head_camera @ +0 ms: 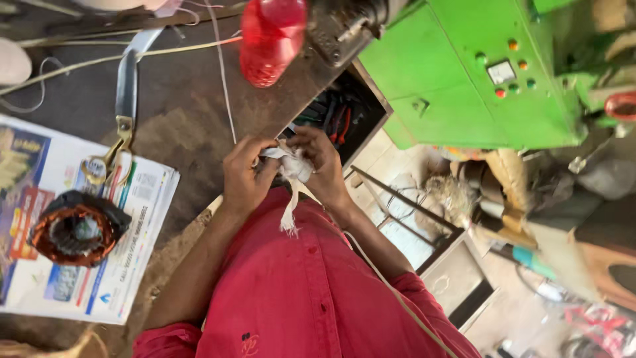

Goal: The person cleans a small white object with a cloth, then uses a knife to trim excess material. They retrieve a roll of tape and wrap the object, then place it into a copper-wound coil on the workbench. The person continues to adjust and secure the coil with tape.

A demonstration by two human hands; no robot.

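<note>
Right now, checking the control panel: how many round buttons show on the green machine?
6 on the green machine: one left of the small white meter, two above right, three below; others may be hidden.

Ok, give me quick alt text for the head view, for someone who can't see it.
Both hands, left hand and right hand, grip a frayed white cloth strip above a red shirt. Farther left, a copper-wound motor stator sits on a printed newspaper; a green control cabinet stands to the right.

Single head-worn view, looking steeply down past the red shirt [298, 292] at close range onto the hands, the dark counter [185, 113] at left, green machine [477, 79] upper right.
</note>
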